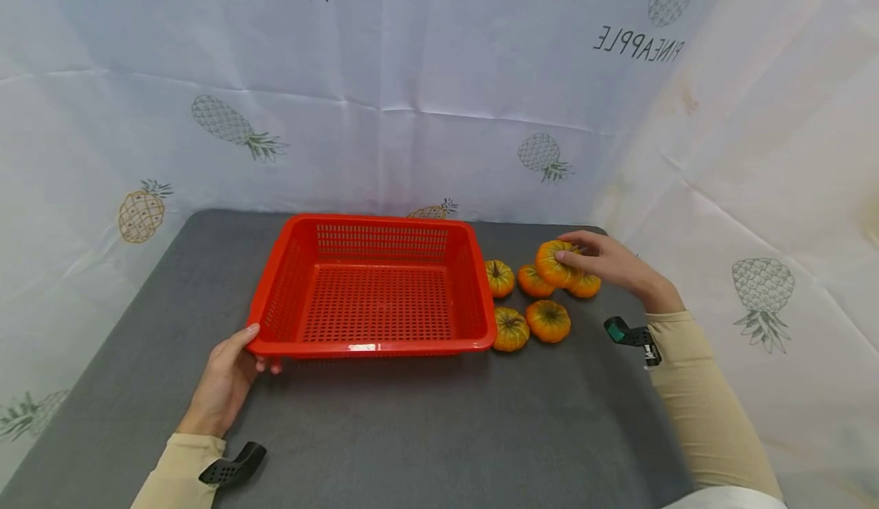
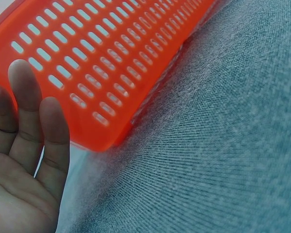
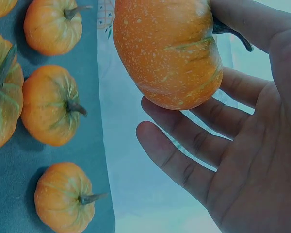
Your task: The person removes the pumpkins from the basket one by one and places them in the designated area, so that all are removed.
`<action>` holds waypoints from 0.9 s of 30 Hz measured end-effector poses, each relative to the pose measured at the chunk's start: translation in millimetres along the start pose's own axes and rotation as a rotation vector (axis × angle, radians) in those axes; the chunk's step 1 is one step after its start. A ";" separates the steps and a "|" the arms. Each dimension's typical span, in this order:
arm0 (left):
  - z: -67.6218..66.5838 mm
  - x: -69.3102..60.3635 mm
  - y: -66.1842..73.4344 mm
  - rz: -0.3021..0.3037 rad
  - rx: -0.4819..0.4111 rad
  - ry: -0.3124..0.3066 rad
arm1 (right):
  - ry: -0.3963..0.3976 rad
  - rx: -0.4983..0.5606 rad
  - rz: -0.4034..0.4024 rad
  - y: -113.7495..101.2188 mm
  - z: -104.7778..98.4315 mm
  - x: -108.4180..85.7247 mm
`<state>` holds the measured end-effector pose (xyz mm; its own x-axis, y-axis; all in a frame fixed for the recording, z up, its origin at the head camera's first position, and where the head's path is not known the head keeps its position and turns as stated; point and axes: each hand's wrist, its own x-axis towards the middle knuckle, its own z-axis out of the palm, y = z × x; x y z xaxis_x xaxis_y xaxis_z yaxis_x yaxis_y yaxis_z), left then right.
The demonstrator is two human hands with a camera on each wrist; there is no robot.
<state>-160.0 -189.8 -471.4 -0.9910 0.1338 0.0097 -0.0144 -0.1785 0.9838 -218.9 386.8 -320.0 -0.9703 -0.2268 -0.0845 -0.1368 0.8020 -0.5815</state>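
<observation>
At its near left corner, a red plastic basket (image 1: pixel 412 346) with slotted walls is held by my left hand (image 1: pixel 230 379), thumb over the rim and fingers below it. The left wrist view shows those fingers (image 2: pixel 26 102) against the slotted outer wall. My right hand (image 1: pixel 614 265) grips a small orange pumpkin (image 1: pixel 552 266) between thumb and fingers, above the other pumpkins. Close up, the held pumpkin (image 3: pixel 169 48) has pale speckles and a dark stem. Inside the basket only the bare mesh floor shows.
Several small pumpkins (image 1: pixel 548 321) lie on the dark grey table (image 1: pixel 439 425) right of the basket, the nearest ones (image 1: pixel 510 330) close beside its wall. A white cloth (image 1: pixel 426 51) printed with pineapples hangs behind the table and along its sides.
</observation>
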 end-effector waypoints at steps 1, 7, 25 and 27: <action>0.0 0.1 -0.2 0.001 0.003 0.000 | 0.002 -0.002 0.009 1.7 -0.3 -0.3; 0.8 0.2 -0.7 0.000 0.011 0.003 | 0.001 -0.011 0.066 10.5 -4.0 -5.0; 0.6 0.5 -1.1 -0.005 0.004 0.008 | 0.009 0.000 0.123 44.4 -7.2 -25.7; 0.9 0.7 -1.0 -0.002 0.003 0.007 | 0.010 0.000 0.131 47.5 -6.9 -26.3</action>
<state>-160.6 -188.6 -472.2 -0.9919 0.1271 0.0065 -0.0160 -0.1753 0.9844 -201.2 434.7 -339.9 -0.9818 -0.1146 -0.1512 -0.0091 0.8244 -0.5659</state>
